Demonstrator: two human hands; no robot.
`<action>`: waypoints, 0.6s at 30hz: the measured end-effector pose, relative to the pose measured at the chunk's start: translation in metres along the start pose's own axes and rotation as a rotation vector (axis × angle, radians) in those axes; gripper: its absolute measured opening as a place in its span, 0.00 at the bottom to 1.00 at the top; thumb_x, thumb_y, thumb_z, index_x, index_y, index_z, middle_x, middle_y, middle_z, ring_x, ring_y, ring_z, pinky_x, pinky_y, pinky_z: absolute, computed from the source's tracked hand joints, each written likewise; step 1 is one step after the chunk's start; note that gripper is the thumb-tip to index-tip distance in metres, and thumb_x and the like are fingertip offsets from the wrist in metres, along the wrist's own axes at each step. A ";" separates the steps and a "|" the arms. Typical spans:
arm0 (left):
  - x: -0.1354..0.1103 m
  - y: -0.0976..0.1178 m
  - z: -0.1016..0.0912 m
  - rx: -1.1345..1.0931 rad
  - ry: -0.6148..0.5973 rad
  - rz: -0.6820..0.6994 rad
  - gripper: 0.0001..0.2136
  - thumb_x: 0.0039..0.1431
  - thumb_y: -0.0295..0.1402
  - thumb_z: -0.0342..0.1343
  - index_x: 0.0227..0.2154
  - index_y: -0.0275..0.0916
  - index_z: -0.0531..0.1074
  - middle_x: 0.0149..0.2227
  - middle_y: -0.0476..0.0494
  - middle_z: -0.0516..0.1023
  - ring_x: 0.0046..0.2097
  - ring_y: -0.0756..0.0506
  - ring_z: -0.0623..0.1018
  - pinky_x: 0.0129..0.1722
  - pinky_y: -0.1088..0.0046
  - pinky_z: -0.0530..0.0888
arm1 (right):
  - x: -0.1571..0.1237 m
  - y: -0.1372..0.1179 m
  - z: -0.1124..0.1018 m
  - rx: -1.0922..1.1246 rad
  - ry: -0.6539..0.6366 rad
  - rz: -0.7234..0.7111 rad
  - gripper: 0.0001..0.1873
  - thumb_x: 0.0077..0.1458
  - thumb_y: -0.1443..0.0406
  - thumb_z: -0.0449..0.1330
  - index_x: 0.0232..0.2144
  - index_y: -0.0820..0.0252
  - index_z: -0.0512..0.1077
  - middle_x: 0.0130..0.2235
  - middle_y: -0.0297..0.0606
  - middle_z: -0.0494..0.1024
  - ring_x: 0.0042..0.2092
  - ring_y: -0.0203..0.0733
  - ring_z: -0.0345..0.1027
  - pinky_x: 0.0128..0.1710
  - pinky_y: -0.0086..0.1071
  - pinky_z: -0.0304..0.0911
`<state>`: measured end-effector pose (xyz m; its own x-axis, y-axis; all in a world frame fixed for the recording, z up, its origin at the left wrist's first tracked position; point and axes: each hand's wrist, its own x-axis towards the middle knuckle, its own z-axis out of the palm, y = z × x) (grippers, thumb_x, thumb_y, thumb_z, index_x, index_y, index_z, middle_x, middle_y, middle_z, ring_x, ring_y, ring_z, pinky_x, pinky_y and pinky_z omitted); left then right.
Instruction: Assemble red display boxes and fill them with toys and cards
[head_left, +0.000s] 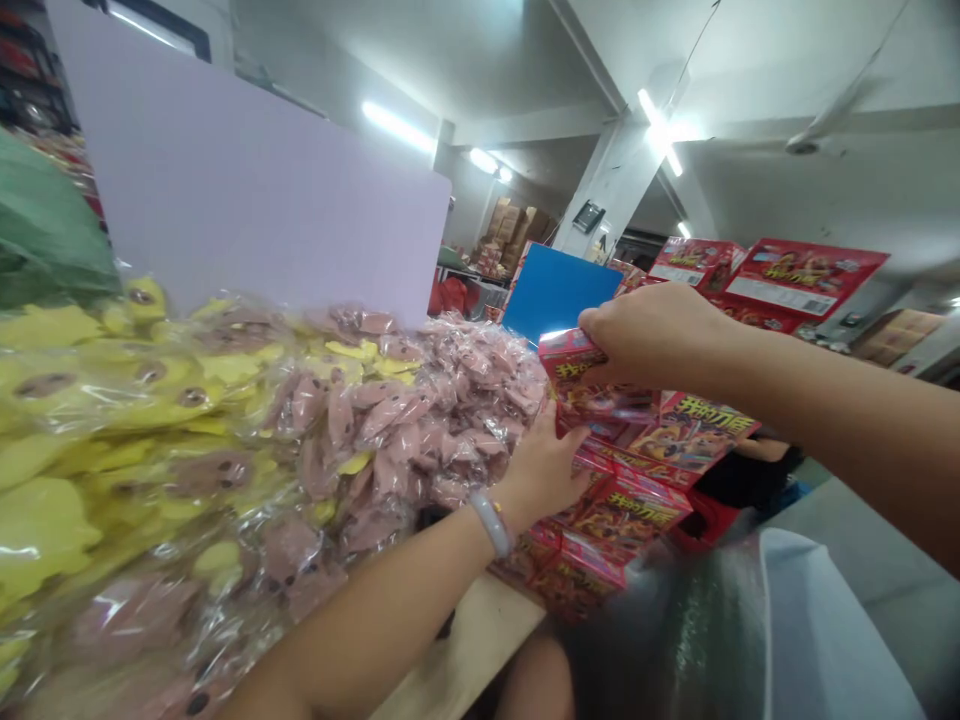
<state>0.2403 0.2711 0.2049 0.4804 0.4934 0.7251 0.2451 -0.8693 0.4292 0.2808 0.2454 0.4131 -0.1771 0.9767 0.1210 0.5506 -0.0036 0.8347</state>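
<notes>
My right hand [651,335] reaches in from the right, its fingers closed over the upper end of a red printed cardboard box [564,362]. Below it, my left hand [541,468], with a pale bracelet on the wrist, grips the same box low at its left side. Its thumb and fingers are partly hidden against the cardboard. More red printed boxes [630,508] with yellow lettering are stacked under and beside this one. Left of my hands lies a big heap of pink toys in clear bags [409,430].
Yellow bagged toys [56,515] fill the left side before a pale purple board [277,190]. A blue panel [559,290] and more red boxes [806,275] stand behind. A bin-like container with a white edge [806,600] is at the lower right, near a pillar [600,185].
</notes>
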 end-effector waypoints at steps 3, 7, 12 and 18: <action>0.001 -0.001 -0.001 -0.020 -0.004 0.010 0.24 0.49 0.37 0.55 0.51 0.38 0.62 0.59 0.32 0.48 0.60 0.32 0.55 0.54 0.57 0.62 | -0.001 0.011 0.014 0.046 0.013 0.035 0.27 0.40 0.43 0.58 0.30 0.60 0.70 0.26 0.41 0.73 0.28 0.48 0.69 0.23 0.32 0.56; 0.001 0.001 -0.006 -0.037 -0.032 0.007 0.25 0.49 0.38 0.54 0.52 0.41 0.62 0.59 0.34 0.48 0.57 0.33 0.61 0.53 0.58 0.63 | -0.002 0.032 0.034 0.217 -0.005 0.130 0.29 0.40 0.42 0.56 0.34 0.59 0.71 0.28 0.39 0.74 0.31 0.47 0.68 0.27 0.34 0.58; -0.002 -0.001 -0.009 -0.046 -0.069 0.006 0.25 0.49 0.38 0.54 0.52 0.41 0.61 0.60 0.34 0.47 0.56 0.32 0.62 0.53 0.56 0.63 | 0.010 0.051 0.076 0.408 0.145 0.034 0.33 0.40 0.45 0.59 0.46 0.57 0.69 0.48 0.43 0.70 0.49 0.52 0.62 0.47 0.43 0.56; -0.003 0.001 -0.007 -0.125 -0.028 0.026 0.36 0.51 0.37 0.52 0.60 0.34 0.41 0.59 0.31 0.52 0.61 0.37 0.53 0.57 0.57 0.58 | -0.005 0.047 0.117 0.579 0.091 0.029 0.46 0.46 0.49 0.58 0.61 0.63 0.47 0.59 0.50 0.59 0.57 0.51 0.56 0.53 0.40 0.52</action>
<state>0.2329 0.2691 0.2064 0.5086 0.4679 0.7227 0.1256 -0.8708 0.4754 0.4035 0.2650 0.3891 -0.2106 0.9556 0.2063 0.9079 0.1129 0.4037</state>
